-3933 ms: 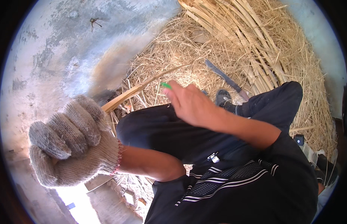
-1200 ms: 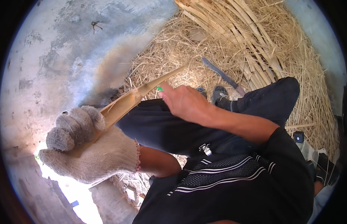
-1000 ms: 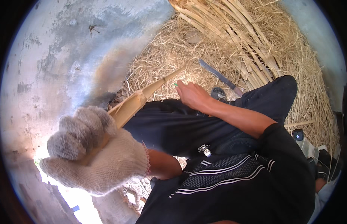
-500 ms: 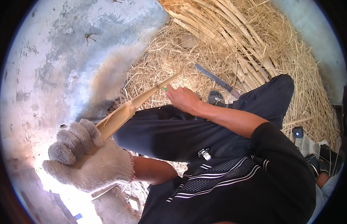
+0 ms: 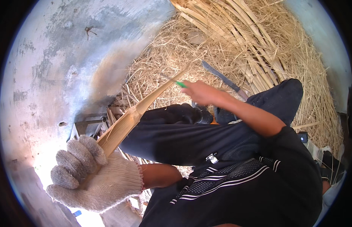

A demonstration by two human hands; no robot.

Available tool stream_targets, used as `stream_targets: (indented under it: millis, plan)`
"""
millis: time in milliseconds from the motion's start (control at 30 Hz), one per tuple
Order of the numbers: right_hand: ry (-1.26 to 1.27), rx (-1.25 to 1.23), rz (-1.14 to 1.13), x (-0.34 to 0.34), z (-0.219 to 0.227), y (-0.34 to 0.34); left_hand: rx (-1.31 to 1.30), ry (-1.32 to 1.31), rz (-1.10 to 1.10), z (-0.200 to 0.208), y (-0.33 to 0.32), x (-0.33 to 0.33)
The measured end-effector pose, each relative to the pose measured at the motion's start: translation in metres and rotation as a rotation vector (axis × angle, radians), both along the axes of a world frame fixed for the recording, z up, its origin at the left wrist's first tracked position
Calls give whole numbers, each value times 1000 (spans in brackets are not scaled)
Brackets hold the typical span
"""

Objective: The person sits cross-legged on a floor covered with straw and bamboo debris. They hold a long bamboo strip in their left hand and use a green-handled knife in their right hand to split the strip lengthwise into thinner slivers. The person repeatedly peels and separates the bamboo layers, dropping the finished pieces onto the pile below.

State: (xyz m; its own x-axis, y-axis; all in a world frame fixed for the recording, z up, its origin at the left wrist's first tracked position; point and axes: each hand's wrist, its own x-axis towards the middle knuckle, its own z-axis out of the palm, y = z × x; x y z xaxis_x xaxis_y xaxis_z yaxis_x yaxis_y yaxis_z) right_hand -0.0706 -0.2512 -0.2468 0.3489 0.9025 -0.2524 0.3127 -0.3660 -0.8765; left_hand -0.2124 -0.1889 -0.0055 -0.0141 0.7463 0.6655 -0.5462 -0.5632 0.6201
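My left hand (image 5: 98,176), in a grey knitted glove, is wrapped round the thick end of a split bamboo strip (image 5: 123,123). The strip slants up and away to the right, with a raised node midway, and narrows toward its far end. My bare right hand (image 5: 200,93) is closed on a small knife with a green handle (image 5: 180,84). Its thin blade points left and lies at the strip's narrow far part; whether it touches the bamboo I cannot tell. The right hand is slightly blurred.
A machete (image 5: 221,77) lies on the straw-like shavings (image 5: 157,62) beyond my legs. Several long bamboo strips (image 5: 255,49) are heaped at the far right. A stained wall (image 5: 70,56) rises on the left. My bent leg (image 5: 168,142) crosses below the strip.
My right hand has shifted right and slightly away, showing more of the green-handled knife. My left hand has moved a little right and nearer, and the strip's hollow face no longer shows as plainly.
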Motion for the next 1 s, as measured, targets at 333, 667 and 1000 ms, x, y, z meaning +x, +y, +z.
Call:
stream_targets:
  millis: [333,667,1000]
  plan:
    - [-211,292,-170,-60,32,14,22,26,-55,-4,-4,-3]
    - [-382,364,-153,-66,40,21,-71,68,-67,11,16,-12]
    - [-400,161,-174,-29,-38,17,-61,23,-44,-1,-6,-4]
